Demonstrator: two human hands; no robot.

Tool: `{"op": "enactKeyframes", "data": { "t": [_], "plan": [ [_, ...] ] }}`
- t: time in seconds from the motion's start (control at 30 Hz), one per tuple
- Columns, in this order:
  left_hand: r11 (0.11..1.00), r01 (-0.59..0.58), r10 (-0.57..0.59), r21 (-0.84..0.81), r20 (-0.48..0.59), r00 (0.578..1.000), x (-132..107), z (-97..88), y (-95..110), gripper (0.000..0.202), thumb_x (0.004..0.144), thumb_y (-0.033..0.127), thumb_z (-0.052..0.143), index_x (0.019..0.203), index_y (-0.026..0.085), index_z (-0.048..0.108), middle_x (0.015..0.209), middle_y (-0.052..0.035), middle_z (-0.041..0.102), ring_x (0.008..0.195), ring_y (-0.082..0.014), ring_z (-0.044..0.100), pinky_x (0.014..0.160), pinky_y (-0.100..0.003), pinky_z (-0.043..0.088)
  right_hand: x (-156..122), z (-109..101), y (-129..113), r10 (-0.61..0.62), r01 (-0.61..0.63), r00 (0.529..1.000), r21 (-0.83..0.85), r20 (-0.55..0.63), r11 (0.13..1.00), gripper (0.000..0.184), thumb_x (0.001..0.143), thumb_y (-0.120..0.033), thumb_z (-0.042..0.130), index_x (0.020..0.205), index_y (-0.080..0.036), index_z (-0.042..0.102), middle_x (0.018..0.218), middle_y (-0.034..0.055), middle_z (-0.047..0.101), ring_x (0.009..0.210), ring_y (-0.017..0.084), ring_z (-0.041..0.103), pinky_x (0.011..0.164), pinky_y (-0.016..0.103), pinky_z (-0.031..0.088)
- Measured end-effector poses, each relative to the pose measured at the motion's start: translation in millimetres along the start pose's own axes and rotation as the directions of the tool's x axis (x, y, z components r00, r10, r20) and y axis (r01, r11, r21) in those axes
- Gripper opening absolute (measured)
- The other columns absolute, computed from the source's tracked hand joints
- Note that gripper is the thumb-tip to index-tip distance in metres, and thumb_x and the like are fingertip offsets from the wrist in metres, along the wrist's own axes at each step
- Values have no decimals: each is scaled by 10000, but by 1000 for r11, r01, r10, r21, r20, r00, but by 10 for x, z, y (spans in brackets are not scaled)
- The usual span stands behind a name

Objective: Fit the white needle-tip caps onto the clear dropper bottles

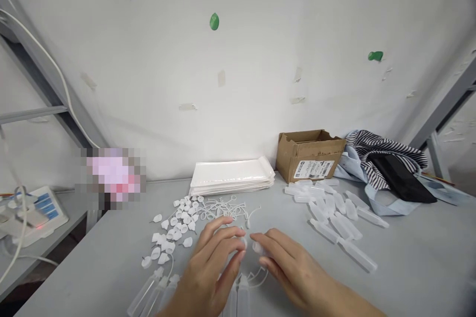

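My left hand pinches a small white cap between thumb and fingers. Just to its right, my right hand is closed on a translucent plastic bottle; only the bottle's neck end shows, pointing at the cap, and the fingers hide the rest. Cap and neck are slightly apart. Beyond my left hand lie many loose white caps and a heap of thin white looped straps. Translucent bottles with caps and straps lie at the near edge, others partly under my hands.
Loose translucent bottles are piled at the right. Behind them stand an open cardboard box and a stack of white padded envelopes. Striped and light-blue cloth with a flat black item lies far right. A power strip sits left.
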State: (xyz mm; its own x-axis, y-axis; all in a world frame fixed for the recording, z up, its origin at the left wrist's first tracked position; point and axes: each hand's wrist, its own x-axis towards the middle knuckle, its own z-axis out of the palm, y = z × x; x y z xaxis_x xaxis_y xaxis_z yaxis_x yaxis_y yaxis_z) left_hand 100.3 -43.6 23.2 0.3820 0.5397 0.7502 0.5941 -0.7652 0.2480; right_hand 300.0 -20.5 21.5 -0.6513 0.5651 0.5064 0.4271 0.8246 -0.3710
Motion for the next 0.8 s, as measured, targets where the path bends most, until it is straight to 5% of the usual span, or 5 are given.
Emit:
{"op": "enactKeyframes", "data": {
  "t": [0.27,0.53,0.8],
  "plan": [
    [985,93,-90,-144,28,996,-59,-31,72,250,855,-3,507,1009,193,518,919,-51,664,992,-195,590,873,-344,509,-61,129,-41,47,-51,999,155,25,987,300,1013,-351,267,1102,-168,488,906,121,689,730,196,676,613,312,571],
    [982,126,-123,-139,30,992,-91,3,78,271,878,60,505,1109,200,516,933,-64,675,991,-213,609,784,-305,557,-72,112,-102,68,-60,989,59,-135,996,237,984,-265,385,1218,-239,415,1004,97,713,840,204,717,699,295,593],
    [970,190,-184,-151,52,982,-96,13,112,218,878,93,516,1055,217,546,856,-32,687,936,-204,615,746,-292,558,-62,130,-102,-2,6,990,26,-140,1000,213,1007,-292,339,1202,-234,404,948,85,719,796,192,712,686,306,586]
  ]
}}
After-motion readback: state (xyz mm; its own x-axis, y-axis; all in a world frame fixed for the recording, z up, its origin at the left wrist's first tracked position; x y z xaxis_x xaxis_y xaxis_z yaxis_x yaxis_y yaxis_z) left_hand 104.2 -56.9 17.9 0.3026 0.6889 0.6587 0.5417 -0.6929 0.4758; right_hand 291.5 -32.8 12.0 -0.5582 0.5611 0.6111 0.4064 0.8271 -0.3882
